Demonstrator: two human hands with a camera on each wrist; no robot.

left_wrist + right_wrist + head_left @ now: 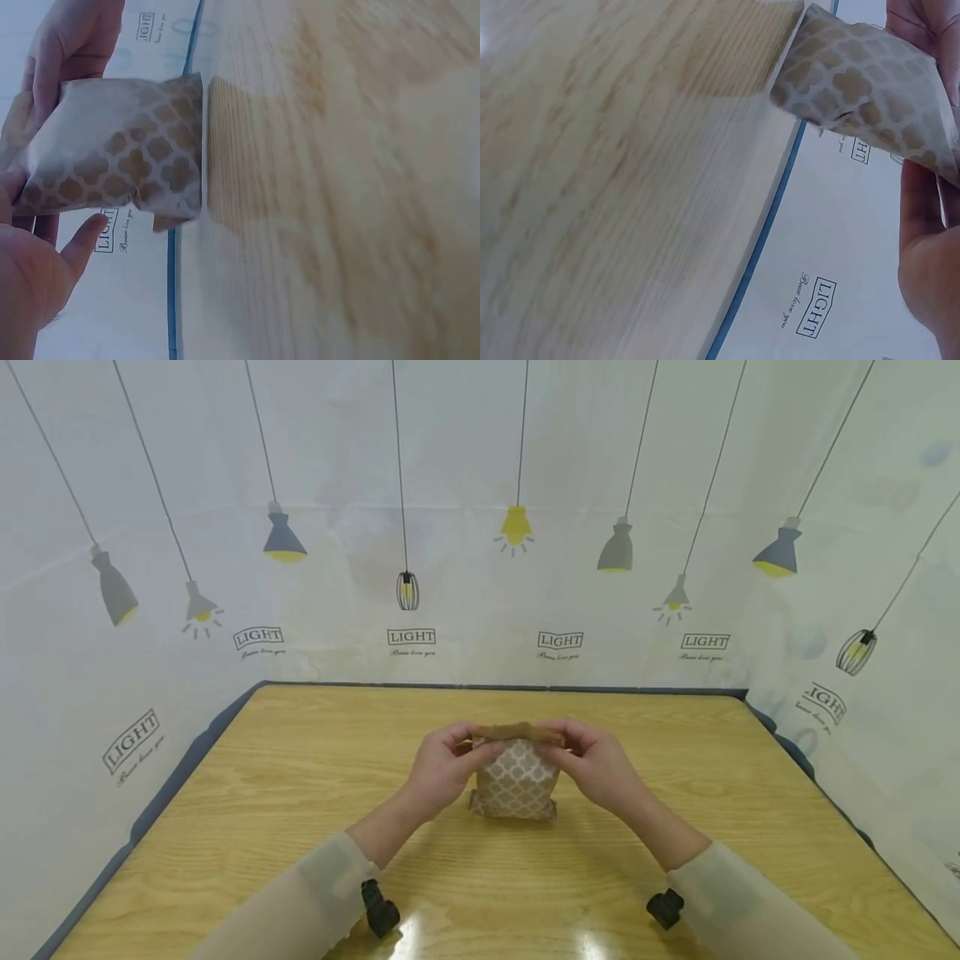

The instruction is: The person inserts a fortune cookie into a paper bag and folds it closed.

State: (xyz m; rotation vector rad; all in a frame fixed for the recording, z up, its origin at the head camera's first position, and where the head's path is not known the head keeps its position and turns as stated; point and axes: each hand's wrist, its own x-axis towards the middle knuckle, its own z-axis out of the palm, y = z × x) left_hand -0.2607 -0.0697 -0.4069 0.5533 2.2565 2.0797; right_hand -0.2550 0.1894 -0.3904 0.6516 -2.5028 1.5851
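Note:
A brown paper bag with a white lattice pattern stands upright on the wooden table, its plain brown top edge folded over. At the bag's upper left corner my left hand pinches the top, thumb on the near side and fingers behind. My right hand pinches the upper right corner the same way. In the left wrist view the patterned bag looks filled out, with its bottom on or close to the table. What is inside is hidden.
The wooden table has a dark blue edge along its back and sides. Behind it hangs a white wall covering printed with lamps and LIGHT labels. A black wrist camera sits at the left sleeve, another camera at the right.

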